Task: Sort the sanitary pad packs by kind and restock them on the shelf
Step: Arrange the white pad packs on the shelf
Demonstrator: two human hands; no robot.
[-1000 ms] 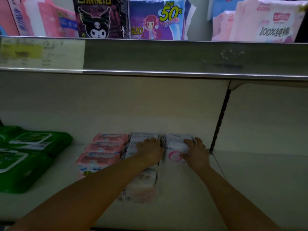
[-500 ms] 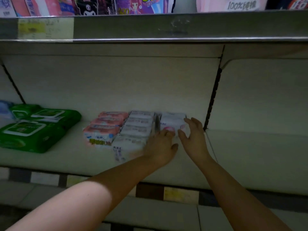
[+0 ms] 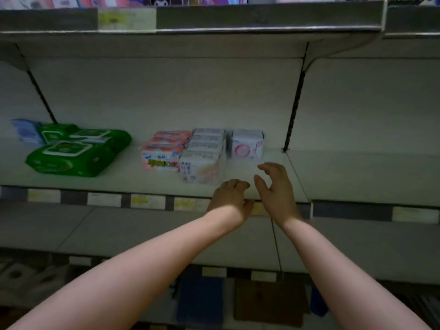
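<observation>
A: What are the hands doing?

B: Both hold nothing. The right hand (image 3: 276, 191) is spread, thumb apart from slightly bent fingers. The left hand (image 3: 229, 196) has its fingers loosely curled. They hang close together over the front edge of the shelf (image 3: 133, 182).

A: And the packs?

B: The white pack with the pink ring (image 3: 247, 145) stands upright beyond the right hand's fingertips, untouched. The row of white packs (image 3: 204, 153) lies beyond and left of the left hand, its front pack near the knuckles but apart. The pink packs (image 3: 164, 151) sit just beside that row's far side. The green packs (image 3: 76, 151) lie well apart, further left.
</observation>
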